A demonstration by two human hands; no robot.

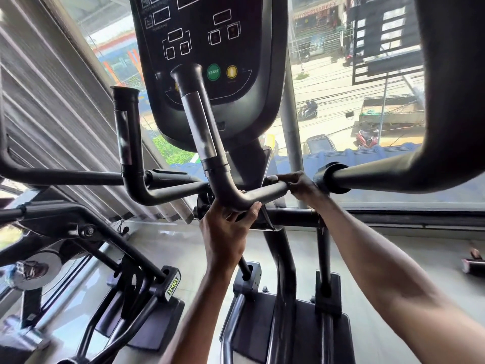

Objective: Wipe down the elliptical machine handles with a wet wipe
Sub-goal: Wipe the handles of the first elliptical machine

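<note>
A black fixed handle (199, 127) of the elliptical rises in front of the console (210, 48) and bends into a horizontal bar (265, 193). My left hand (225, 229) grips the bend of that handle from below, thumb up against the tube. My right hand (299, 183) is curled round the right end of the same bar. No wet wipe shows in either hand; whatever lies under the fingers is hidden. A second upright handle (126, 132) stands to the left.
A thick moving arm (446, 101) curves down at the right, another (15, 164) at the far left. Pedals (286, 324) and linkage lie below. Behind the console is a large window (341, 88) over a street.
</note>
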